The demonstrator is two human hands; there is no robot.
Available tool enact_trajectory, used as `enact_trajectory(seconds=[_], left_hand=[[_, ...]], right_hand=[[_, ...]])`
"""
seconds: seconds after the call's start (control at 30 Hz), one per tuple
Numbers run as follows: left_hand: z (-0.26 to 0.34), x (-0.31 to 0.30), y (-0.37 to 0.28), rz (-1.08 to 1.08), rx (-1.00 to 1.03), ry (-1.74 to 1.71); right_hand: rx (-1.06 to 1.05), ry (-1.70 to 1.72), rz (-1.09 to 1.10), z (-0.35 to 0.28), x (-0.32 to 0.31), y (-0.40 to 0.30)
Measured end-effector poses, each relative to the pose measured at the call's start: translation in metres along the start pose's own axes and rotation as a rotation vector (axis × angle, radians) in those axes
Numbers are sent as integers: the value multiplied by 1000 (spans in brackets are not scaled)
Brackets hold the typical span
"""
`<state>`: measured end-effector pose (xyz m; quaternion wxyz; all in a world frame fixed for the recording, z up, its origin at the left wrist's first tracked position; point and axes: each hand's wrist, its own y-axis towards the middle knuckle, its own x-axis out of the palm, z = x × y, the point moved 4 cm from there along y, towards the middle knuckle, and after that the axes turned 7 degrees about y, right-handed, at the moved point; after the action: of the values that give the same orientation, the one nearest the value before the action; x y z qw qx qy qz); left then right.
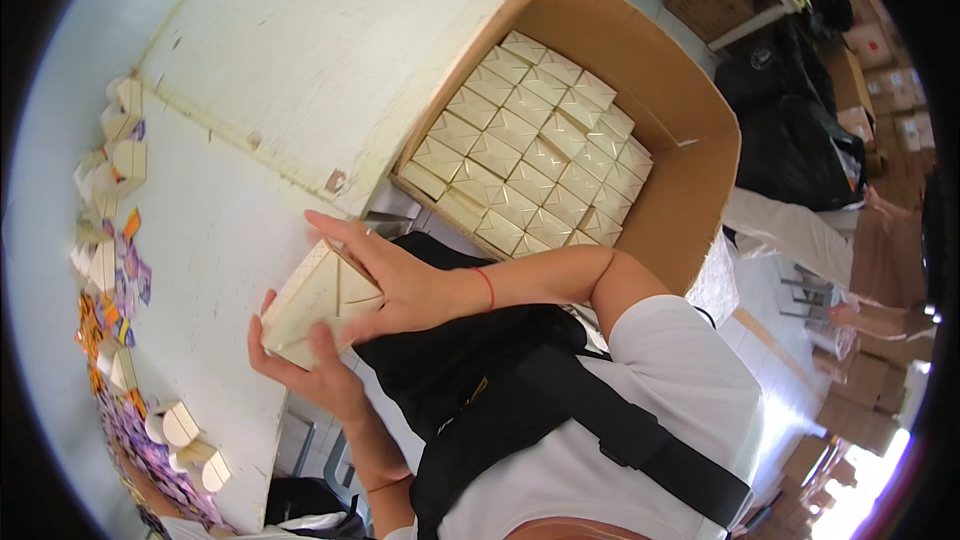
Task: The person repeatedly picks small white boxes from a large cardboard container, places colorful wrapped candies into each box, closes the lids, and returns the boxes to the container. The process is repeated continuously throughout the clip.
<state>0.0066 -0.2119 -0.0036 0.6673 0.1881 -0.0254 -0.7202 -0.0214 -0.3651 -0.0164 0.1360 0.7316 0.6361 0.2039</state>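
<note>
Both my hands are on a small cream carton point(304, 307) with folded triangular flaps, held over the table's near edge. My left hand point(330, 382) grips its lower end, fingers around the far side and thumb on the near face. My right hand point(409, 285), a red string on its wrist, spans the flap end between thumb and fingers; it is slightly blurred. To the right, a large open cardboard box point(675, 187) holds closely packed rows of similar cream cartons point(525, 150).
The white table point(300, 45) bears open cream cartons point(180, 427) and a heap of purple and orange wrapped packets point(139, 427) along its left side. Part of another person's arm point(146, 491) shows at lower left. Black bags point(787, 120), people and stacked cardboard boxes point(862, 390) stand at right.
</note>
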Motion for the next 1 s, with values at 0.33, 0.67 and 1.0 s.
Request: enact_trajectory(seconds=[0.33,0.67,1.0], left_hand=[[-24,100,-48,-291,354,218],[-26,124,-57,-496,258,113],[-45,52,-68,-257,20,237]], right_hand=[[7,-186,404,11,-90,-79],[546,-207,1201,112,-240,-204],[1078,-1006,1408,285,-352,-275]])
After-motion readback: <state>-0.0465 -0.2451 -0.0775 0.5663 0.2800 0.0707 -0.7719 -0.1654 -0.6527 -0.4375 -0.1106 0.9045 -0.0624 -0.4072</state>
